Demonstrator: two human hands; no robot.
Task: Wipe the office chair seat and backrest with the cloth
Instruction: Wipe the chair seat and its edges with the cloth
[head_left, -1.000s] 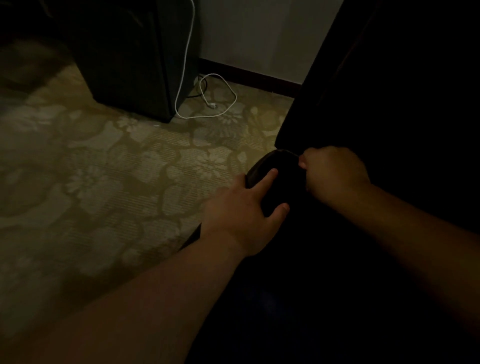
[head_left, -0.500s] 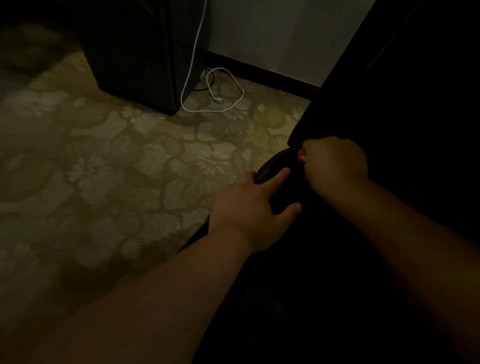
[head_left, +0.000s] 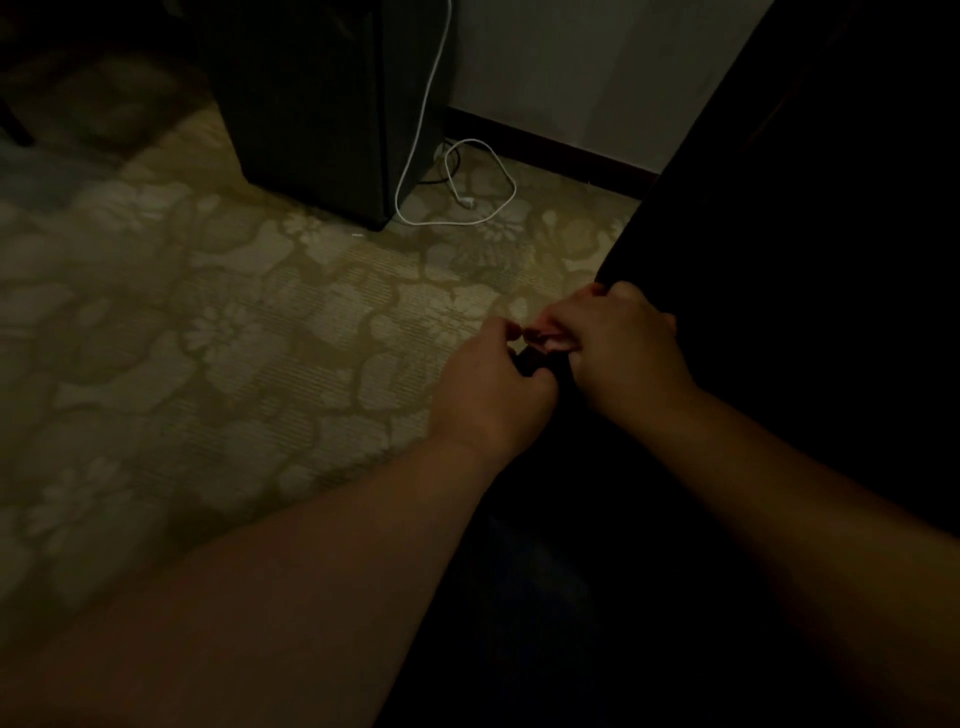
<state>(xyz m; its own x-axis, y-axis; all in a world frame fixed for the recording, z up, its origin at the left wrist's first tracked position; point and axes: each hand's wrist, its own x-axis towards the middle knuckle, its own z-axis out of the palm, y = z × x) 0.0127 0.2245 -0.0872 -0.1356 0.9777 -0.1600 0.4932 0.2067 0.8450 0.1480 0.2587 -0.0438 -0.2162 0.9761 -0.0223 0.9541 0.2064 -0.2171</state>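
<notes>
Left hand (head_left: 493, 395) had lifted off the dark rounded chair edge (head_left: 530, 361) and curled, fingertips meeting the fisted right hand (head_left: 618, 348) at 1 o'clock. Cloth not discernible; holds cannot be told. Chair (head_left: 779, 312) filled 3 o'clock. Wiping probably paused for regripping.

A floral-patterned carpet (head_left: 218, 332) carries a dark cabinet (head_left: 311, 104) and a looped white cable (head_left: 483, 208).

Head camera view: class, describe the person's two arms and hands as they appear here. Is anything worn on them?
Both forearms are bare to the frame's edge: no sleeves, watch, bracelets or gloves show. The left hand and right hand show no rings, though the dim light hides fine detail. A few pale fingernails show on the right hand.
</notes>
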